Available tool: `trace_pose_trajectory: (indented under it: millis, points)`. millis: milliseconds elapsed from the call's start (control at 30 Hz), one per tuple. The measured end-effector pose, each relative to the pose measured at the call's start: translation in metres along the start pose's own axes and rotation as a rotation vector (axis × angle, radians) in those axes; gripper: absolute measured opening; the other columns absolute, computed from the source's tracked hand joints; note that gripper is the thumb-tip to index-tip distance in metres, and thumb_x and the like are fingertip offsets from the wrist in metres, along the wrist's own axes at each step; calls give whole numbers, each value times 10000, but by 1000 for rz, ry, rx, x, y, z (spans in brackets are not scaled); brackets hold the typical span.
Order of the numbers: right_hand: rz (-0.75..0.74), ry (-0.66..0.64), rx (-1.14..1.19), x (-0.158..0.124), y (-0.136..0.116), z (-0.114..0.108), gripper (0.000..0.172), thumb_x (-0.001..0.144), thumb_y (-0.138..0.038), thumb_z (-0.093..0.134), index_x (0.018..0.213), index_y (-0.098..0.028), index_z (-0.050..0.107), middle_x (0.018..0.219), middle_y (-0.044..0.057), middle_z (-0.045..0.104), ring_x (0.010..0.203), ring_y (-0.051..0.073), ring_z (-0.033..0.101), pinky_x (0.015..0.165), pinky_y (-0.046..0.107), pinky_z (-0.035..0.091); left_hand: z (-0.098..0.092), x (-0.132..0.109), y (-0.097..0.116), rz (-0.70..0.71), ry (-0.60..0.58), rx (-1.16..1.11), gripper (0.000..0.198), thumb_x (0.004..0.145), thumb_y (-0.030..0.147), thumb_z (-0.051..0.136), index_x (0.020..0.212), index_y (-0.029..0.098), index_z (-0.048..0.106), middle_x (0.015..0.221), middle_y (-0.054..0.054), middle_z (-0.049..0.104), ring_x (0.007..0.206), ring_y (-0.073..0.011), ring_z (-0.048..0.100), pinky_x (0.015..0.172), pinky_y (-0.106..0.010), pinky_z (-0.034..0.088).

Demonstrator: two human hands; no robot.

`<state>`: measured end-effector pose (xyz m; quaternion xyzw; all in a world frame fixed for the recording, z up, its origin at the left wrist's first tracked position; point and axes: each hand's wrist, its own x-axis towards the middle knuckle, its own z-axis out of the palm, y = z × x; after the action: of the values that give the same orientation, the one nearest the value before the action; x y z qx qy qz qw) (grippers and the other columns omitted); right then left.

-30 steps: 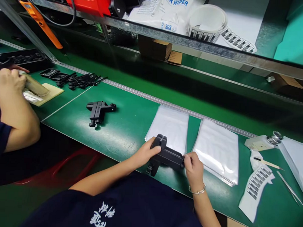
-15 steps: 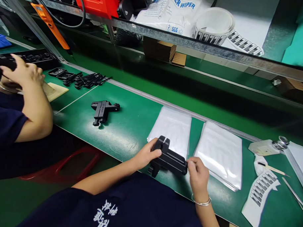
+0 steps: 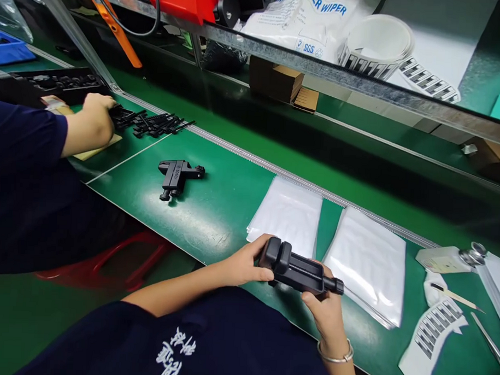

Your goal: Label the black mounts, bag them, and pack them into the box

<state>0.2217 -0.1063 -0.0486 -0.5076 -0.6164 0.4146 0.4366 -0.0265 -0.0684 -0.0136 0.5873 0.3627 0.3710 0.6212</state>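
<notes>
Both my hands hold one black plastic clamp part (image 3: 297,270) just above the near edge of the green bench. My left hand (image 3: 244,261) grips its thick forked end. My right hand (image 3: 326,307), with a bracelet on the wrist, is closed under its narrow end. A second black clamp part (image 3: 177,176) lies alone on the bench to the left. Two stacks of clear plastic bags (image 3: 289,216) (image 3: 369,265) lie just beyond my hands.
A co-worker's hand (image 3: 95,117) at the left reaches among several small black parts (image 3: 154,125). At the right lie a barcode label strip (image 3: 434,327), a small bottle (image 3: 448,259) and tweezers (image 3: 489,340). A metal shelf rail (image 3: 340,76) carries a label roll (image 3: 376,46).
I have lifted the clamp part and turned it; my right hand slid from its end to underneath. The co-worker's hand moved from the pad to the small black parts.
</notes>
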Motion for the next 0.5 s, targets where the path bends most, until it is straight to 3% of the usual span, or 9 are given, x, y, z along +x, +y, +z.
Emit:
trace_pose_trajectory:
  millis: [133, 300, 500]
  points:
    - [-50, -57, -122, 1, -18, -2, 539, 758, -488, 746, 1217, -259, 581, 1163, 99, 667, 1060, 284, 647, 893, 409, 550, -21, -2, 1, 40, -149, 101, 661, 709, 497, 771, 1259, 203, 552, 1274, -110, 597, 1198, -298, 542, 1025, -405, 396]
    - [-80, -150, -242, 7, -36, -3, 520, 761, -419, 762, 1228, -270, 586, 1193, 98, 662, 1088, 291, 639, 885, 410, 560, -34, -10, -6, 88, -134, 92, 636, 728, 418, 776, 1288, 207, 561, 1316, -122, 599, 1239, -285, 545, 1060, -411, 392]
    - [-28, -247, 76, 17, -2, 2, 620, 732, -545, 752, 1241, -257, 546, 1258, 119, 629, 1172, 298, 601, 982, 457, 505, -18, -11, 8, 228, -60, 302, 557, 695, 423, 769, 1179, 197, 612, 1166, -109, 679, 1094, -285, 628, 1020, -431, 437]
